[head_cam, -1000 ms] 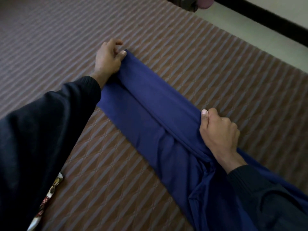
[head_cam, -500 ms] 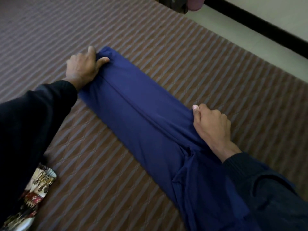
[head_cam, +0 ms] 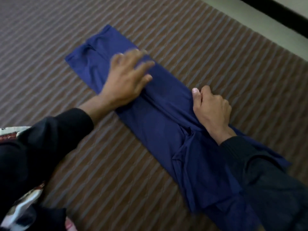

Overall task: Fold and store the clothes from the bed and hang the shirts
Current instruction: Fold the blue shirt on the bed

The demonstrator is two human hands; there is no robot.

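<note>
A long blue garment (head_cam: 166,124) is lying stretched out on the bed (head_cam: 216,55), which is wearing a brown cover with pale diagonal stripes. The garment is running as a narrow folded strip from the far left, where its squared end is sitting flat on the cover, down to the near right, where it is widening into looser, bunched folds and passing under the right forearm.

The left hand (head_cam: 124,80) is resting palm down on the far part of the strip, its fingers (head_cam: 143,67) lying spread and nearly straight across the cloth and holding nothing; the fingertips are blurred. The left sleeve (head_cam: 50,139), dark and long, is reaching in from the near left across the striped cover.

The right hand (head_cam: 211,109) is sitting at the right edge of the garment, about midway along it. Its fingers are curling into a fist around a gathered ridge of the blue fabric, with the thumb (head_cam: 195,95) lying straight along the top of the cloth and pointing away. Creases are fanning out from this grip toward the near end. The right sleeve (head_cam: 260,177), also dark, is lying over the near part of the garment.

At the near left edge a patterned cloth (head_cam: 21,207) in white, red and dark tones is showing partly under the left arm. Beyond the far right side of the bed a pale floor (head_cam: 250,17) is running beside a dark band
</note>
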